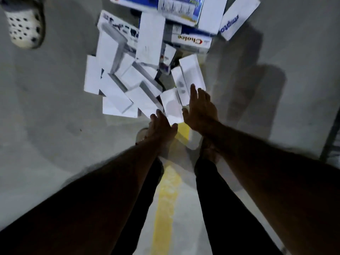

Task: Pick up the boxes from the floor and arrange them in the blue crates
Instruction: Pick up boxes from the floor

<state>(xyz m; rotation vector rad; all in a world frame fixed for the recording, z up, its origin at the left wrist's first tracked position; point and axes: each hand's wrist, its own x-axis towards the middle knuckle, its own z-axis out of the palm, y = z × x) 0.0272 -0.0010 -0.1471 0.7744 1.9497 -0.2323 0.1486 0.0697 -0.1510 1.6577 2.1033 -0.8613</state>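
Head view shows us the grey floor [55, 107] with its yellow line [166, 196], then our pile of white boxes [128, 70] heaped ahead of our feet. Over its near edge we reach with our left hand [161, 126] and right hand [200, 109], both spread open and empty. A white perforated clog [24, 23] rests far left.

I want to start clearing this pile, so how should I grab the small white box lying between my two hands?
Probably take the small white box by its two long sides, coming straight down from above. It lies flat at the pile's near edge, long sides toward the open left hand and right hand. Neighbouring boxes crowd its far end, so lift the near end first.
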